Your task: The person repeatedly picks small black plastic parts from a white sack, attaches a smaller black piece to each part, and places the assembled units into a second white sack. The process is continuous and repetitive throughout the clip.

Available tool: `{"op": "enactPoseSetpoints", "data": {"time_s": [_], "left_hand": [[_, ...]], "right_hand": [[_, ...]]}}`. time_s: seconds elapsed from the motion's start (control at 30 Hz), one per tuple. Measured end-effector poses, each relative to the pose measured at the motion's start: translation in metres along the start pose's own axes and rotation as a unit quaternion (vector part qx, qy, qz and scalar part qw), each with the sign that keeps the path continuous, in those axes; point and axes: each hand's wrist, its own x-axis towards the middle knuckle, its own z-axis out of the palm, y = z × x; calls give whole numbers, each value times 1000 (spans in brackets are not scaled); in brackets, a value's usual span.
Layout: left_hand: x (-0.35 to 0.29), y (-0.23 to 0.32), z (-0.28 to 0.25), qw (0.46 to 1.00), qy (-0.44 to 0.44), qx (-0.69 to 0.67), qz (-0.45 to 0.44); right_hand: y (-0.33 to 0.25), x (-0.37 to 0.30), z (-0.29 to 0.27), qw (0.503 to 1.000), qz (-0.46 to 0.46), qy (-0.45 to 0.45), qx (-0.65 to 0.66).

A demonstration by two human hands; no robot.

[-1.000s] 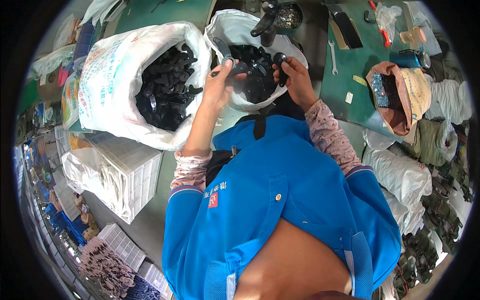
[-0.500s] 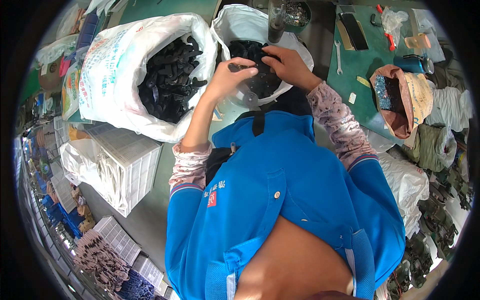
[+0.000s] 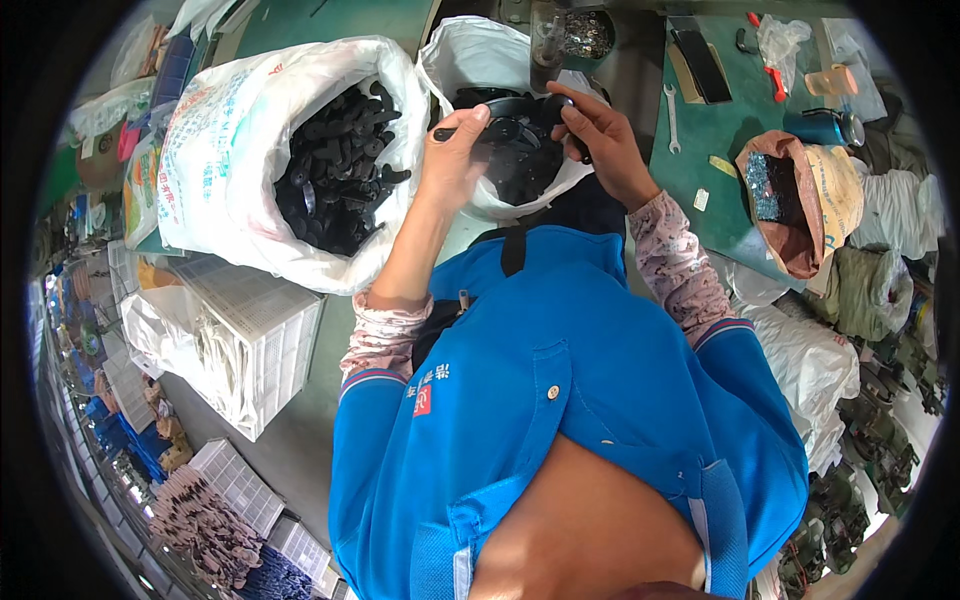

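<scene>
In my left hand is a small black plastic part, pinched under the thumb, one dark end poking out on the left. My right hand is closed around another black plastic part, its rounded end showing by the fingertips. Both hands are over a white bag with its mouth open and several black parts inside. Left of my left hand stands a larger white woven sack, filled with similar black curved parts. My fingers partly hide both held parts.
A dark upright post rises behind the bag, beside a container of small metal pieces. On the green table at right lie a wrench, a phone and a brown paper bag. A white crate is at left.
My hands have moved apart, the right one a little right. Black parts now show in both hands, held more plainly above the bag than before.
</scene>
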Motion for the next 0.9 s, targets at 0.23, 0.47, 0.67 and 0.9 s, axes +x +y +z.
{"op": "enactPoseSetpoints", "data": {"time_s": [0.23, 0.47, 0.67, 0.9], "left_hand": [[-3, -7, 13, 999, -26, -11, -30], [2, -19, 14, 997, -25, -56, -43], [5, -16, 3, 991, -71, -112, 6], [34, 11, -83, 952, 128, 101, 260]], "right_hand": [[-9, 13, 4, 996, -52, 75, 24], [-61, 48, 1, 983, -177, 39, -28], [-58, 73, -18, 992, -81, 19, -99], [-53, 68, -12, 988, -62, 12, -144]]}}
